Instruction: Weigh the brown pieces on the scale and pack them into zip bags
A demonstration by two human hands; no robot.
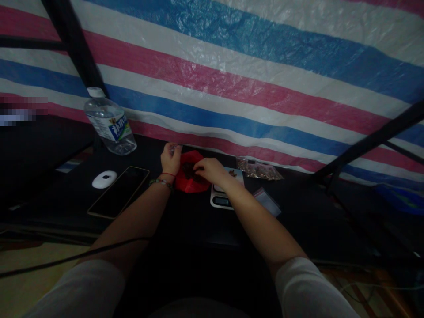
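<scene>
An opened red bag (193, 186) lies on the dark table, with a heap of dark brown dried pieces (188, 170) inside. My right hand (212, 171) reaches over it from the right, thumb and fingers pinched together at the pieces. At the bag's left edge, my left hand (170, 159) is closed, with a bit of something clear and shiny showing at its fingers; what it is I cannot make out. Partly under my right forearm, a white digital scale (217, 202) carries a few small brown bits (233, 173) on its plate.
Filled clear bags of brown bits (261, 171) lie behind the scale, and flat zip bags (267, 202) to its right. On the left are a phone (119, 192), a white round device (104, 179) and a plastic bottle (111, 123). A striped sheet (232, 79) hangs behind.
</scene>
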